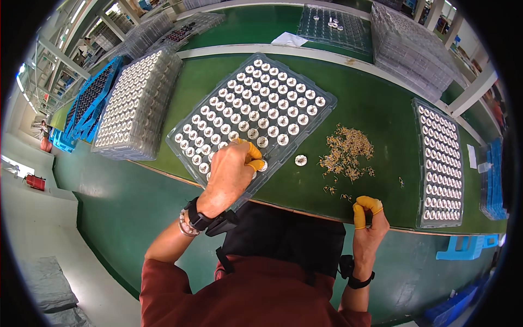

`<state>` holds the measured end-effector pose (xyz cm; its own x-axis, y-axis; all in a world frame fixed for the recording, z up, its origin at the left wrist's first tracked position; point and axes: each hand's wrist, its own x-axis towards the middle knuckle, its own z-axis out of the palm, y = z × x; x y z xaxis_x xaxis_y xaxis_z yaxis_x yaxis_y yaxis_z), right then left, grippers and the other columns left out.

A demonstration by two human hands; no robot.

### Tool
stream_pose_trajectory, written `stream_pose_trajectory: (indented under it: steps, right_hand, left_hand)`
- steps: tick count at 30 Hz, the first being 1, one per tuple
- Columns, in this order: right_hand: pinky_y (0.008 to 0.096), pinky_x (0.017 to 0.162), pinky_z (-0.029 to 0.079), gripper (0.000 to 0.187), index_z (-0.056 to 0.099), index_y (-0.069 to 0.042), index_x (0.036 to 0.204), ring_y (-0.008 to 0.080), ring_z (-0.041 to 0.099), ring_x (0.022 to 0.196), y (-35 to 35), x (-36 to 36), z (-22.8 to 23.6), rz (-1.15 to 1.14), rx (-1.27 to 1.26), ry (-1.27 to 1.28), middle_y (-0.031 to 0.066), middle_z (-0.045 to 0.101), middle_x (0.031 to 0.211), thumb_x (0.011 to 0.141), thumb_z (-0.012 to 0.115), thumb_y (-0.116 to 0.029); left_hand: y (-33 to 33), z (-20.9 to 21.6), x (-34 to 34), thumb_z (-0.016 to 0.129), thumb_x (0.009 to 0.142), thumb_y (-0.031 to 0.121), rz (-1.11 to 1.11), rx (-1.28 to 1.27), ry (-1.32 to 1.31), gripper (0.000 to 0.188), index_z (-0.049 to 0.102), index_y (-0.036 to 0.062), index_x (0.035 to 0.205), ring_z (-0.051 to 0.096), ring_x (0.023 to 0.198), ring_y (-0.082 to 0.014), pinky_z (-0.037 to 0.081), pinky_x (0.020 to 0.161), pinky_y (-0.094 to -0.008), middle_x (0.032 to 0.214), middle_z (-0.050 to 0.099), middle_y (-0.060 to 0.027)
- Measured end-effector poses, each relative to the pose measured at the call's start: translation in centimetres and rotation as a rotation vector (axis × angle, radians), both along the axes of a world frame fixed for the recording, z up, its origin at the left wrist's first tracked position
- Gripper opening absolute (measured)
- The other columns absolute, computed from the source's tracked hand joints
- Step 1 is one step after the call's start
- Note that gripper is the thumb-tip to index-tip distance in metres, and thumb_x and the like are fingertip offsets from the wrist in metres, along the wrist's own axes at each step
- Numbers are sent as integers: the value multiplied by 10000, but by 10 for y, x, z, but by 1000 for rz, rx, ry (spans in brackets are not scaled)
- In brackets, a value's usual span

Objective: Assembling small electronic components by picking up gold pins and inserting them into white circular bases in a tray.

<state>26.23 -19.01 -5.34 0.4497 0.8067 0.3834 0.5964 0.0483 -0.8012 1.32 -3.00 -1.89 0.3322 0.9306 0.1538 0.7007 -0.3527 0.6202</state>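
Observation:
My left hand [231, 169] reaches over a clear plastic tray [322, 115] filled with rows of white round parts [254, 115]. Its thumb and a finger, both in yellow finger cots, are closed at a white disc [263, 165] near the tray's near right corner. The hand hides some of the discs. At the table's front edge, my right hand [370, 220] is pinched shut, also in yellow cots; whatever is between its fingertips is too small to make out. Just beyond it lies a heap of tiny wire-legged components [348, 152]. One loose white disc [300, 160] rests between tray and heap.
Left of the tray stand a tall stack of filled trays [133, 103] and blue crates [90, 101]. A second filled tray [441, 166] lies at the right, near blue trays [493, 180]. Stacked clear trays [408, 49] and a sparsely filled tray [335, 28] sit beyond the white rail [234, 50].

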Motion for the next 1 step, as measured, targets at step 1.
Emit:
stream_pose_trajectory:
  steps: [1]
  right_hand:
    - [275, 625, 461, 144, 637, -9, 959, 168, 558, 650, 0, 0, 0, 2, -6, -8, 63, 620, 817, 827, 675, 36]
  left_hand:
    - [1, 4, 1, 744, 764, 23, 14, -58, 57, 126, 677, -23, 861, 665, 680, -240, 504, 627, -348, 819, 688, -167]
